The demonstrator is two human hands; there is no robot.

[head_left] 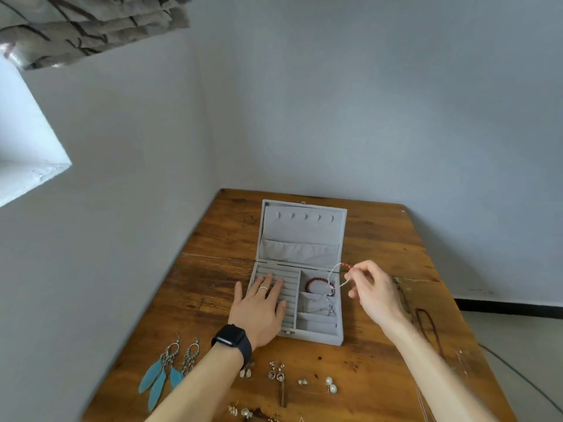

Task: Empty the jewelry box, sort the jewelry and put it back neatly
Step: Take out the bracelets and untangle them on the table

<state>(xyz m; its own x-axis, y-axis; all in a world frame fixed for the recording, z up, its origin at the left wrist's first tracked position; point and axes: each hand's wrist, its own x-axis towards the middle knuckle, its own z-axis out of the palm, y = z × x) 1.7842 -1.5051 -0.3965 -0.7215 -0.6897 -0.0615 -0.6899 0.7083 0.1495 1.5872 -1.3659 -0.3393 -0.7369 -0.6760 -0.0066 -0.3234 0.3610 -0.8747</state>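
An open grey velvet jewelry box [316, 338] stands on the wooden table, lid laid back. My left hand [260, 306] rests flat, fingers straight, on the ring rolls in its left half. My right hand [370, 289] pinches a thin pale beaded bracelet [336, 274] with red beads, held just above the box's right edge. A dark red bead bracelet [320, 284] lies in the top right compartment. A silver chain piece [323, 306] lies in the middle right compartment.
Teal feather earrings [166, 371] lie at the near left. Small earring pairs, among them pearl earrings [330, 385], line the near edge. A dark bead necklace [429, 327] lies to the right, partly behind my right arm. Walls border the table [213, 269] at the back and left.
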